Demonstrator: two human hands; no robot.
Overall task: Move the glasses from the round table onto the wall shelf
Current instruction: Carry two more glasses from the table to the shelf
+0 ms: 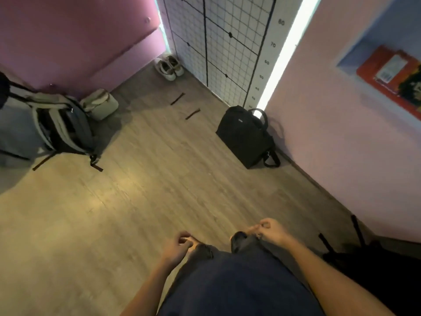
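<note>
Wall scale [271, 53] reads 80, 70, 60, 50

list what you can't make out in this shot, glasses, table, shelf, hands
Head view only:
- Glasses and round table: not in frame at all.
- Recess in the right wall: cut by the right edge; the red item in it is too blurred to identify.
- Left hand and right hand: fingers curled and blurred by motion; whether either holds anything cannot be told.
- Dark object at lower right: in shadow, cut by the edge.
</note>
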